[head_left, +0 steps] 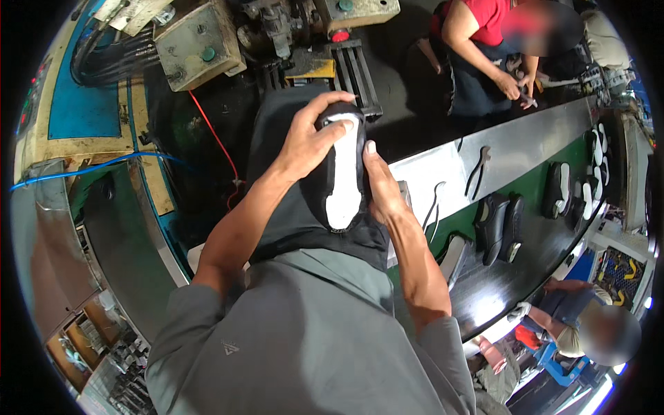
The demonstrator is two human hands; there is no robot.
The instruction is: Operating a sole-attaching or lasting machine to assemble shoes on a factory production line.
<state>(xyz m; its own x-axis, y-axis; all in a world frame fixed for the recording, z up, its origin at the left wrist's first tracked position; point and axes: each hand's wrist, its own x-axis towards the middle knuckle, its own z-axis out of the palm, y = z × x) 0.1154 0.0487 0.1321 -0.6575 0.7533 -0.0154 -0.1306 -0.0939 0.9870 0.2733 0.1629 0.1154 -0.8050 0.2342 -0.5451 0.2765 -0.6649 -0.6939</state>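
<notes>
A black shoe [345,173] lies bottom up over my lap, its white underside facing me and a black rim showing around it. My left hand [309,140] grips the toe end, with the thumb pressed on the white surface and the fingers curled over the far tip. Along the shoe's right side, my right hand [384,185] is wrapped against the edge, thumb pointing up; most of its fingers are hidden underneath.
To my right, pincers [478,171] and another curved-handled hand tool [434,207] lie at a metal ledge [532,152]. Beyond it, a conveyor belt [477,294] carries several black shoes [491,228]. A greasy machine [200,52] stands ahead. Two people work nearby, one in red [477,24].
</notes>
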